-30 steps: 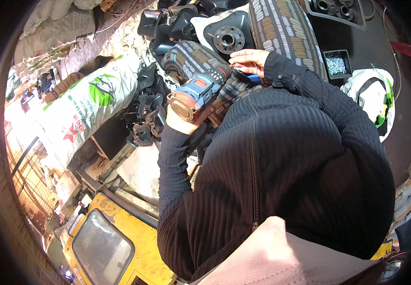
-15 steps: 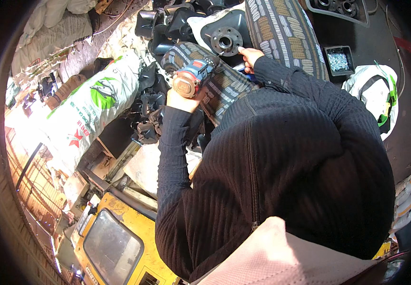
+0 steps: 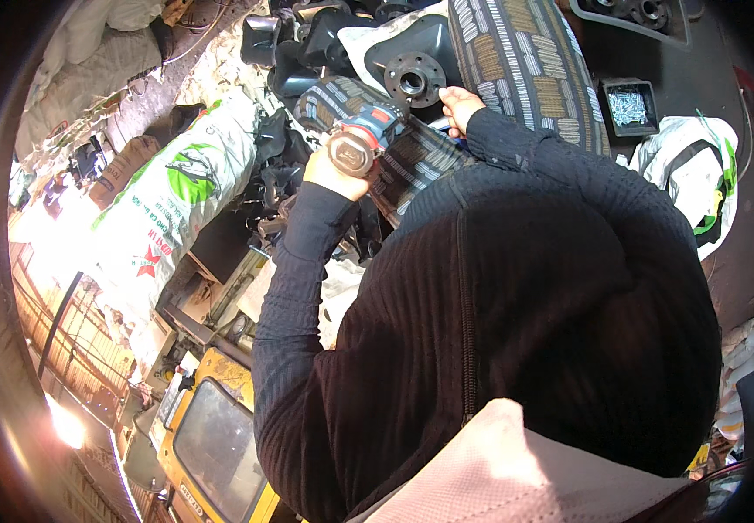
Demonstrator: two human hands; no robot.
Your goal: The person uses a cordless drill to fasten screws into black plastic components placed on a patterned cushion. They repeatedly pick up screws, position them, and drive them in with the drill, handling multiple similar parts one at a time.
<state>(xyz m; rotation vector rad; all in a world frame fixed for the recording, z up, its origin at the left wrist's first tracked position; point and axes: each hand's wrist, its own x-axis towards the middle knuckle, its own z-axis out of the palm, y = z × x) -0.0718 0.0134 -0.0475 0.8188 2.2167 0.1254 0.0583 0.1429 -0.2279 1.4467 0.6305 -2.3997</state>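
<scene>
A blue and red cordless drill (image 3: 373, 127) is gripped in my left hand (image 3: 335, 177), its front end toward a black part. That black part has a dark round flange (image 3: 413, 77) with a large central hole and smaller holes around it. It rests between my patterned trouser legs (image 3: 529, 65), on a pale cloth or sack (image 3: 356, 48). At the flange's right edge, the fingers of my right hand (image 3: 464, 108) are pinched together. Whatever they hold, if anything, is too small to make out. The drill's tip is partly hidden.
Several black parts (image 3: 324, 39) are piled beyond my left leg. To the right stand a small black box (image 3: 628, 108) of screws and a white bag (image 3: 686, 174). A long white sack (image 3: 176, 192) lies left, above a yellow machine (image 3: 233, 375). A bin (image 3: 678, 26) holds more parts.
My left hand and the drill have shifted slightly right, and my left elbow has swung outward to the left. My right hand stays by the flange's edge.
</scene>
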